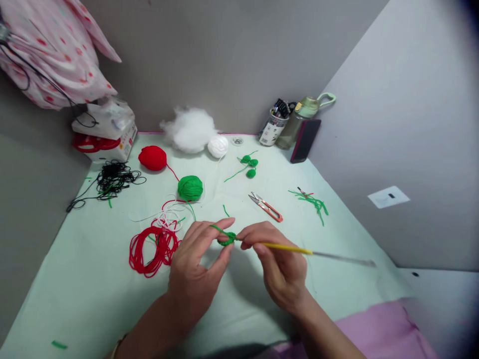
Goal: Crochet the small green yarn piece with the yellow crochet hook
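Note:
My left hand pinches a small green crochet piece between thumb and fingers, with green yarn draped over the forefinger. My right hand grips a crochet hook by its yellow section; its metal shaft points off to the right. The hook's other end meets the crochet piece, though its tip is hidden by fingers and yarn. A green yarn ball lies beyond my left hand, a strand running from it toward that hand. Orange-handled thread snips rest beyond my right hand.
Loose red yarn lies left of my hands, near a red yarn ball and tangled black cord. White stuffing, a white yarn ball, small green crocheted pieces, a pen cup, bottle and phone stand farther back.

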Tool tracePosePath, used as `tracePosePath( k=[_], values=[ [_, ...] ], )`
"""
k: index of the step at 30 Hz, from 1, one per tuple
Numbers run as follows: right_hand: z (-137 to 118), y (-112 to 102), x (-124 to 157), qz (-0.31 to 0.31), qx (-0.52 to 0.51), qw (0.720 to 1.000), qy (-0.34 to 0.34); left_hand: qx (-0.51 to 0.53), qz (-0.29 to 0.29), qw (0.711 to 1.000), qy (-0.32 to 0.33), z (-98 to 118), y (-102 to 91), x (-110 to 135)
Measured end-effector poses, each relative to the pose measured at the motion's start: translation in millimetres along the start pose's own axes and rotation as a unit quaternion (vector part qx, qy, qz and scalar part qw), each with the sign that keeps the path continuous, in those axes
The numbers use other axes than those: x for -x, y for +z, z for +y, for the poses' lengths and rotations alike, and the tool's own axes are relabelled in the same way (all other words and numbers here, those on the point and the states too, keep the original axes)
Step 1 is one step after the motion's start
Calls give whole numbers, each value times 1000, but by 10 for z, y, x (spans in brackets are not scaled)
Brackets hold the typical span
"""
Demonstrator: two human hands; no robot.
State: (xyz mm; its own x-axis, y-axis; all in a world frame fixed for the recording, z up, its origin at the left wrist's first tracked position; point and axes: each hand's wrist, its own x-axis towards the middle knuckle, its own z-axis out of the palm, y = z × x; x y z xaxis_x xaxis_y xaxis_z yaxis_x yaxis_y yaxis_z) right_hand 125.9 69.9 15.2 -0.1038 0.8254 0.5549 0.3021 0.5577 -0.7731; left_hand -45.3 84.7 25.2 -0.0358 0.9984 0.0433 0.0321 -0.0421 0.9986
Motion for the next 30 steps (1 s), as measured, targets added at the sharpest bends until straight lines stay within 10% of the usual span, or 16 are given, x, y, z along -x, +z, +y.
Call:
tracePosePath(
  k=[6,11,18,25,30],
  values=[
    [-7,17,155,-10,182,981,-74,97,4,989,-112,39,16,30],
    [-36,14,132,18,94,993,-65,316,-131,894,-289,29,-42,-45],
    [-49,23,-58,96,-223,962,124,329,-142,903,-237,35,-74,-73],
    [-91,92,5,61,-19,997,36,284,-95,929,-216,-60,13,-6],
    [-70,18,36,16,81,996,-38,373,-137,873,-283,-6,21,-56]
  ],
)
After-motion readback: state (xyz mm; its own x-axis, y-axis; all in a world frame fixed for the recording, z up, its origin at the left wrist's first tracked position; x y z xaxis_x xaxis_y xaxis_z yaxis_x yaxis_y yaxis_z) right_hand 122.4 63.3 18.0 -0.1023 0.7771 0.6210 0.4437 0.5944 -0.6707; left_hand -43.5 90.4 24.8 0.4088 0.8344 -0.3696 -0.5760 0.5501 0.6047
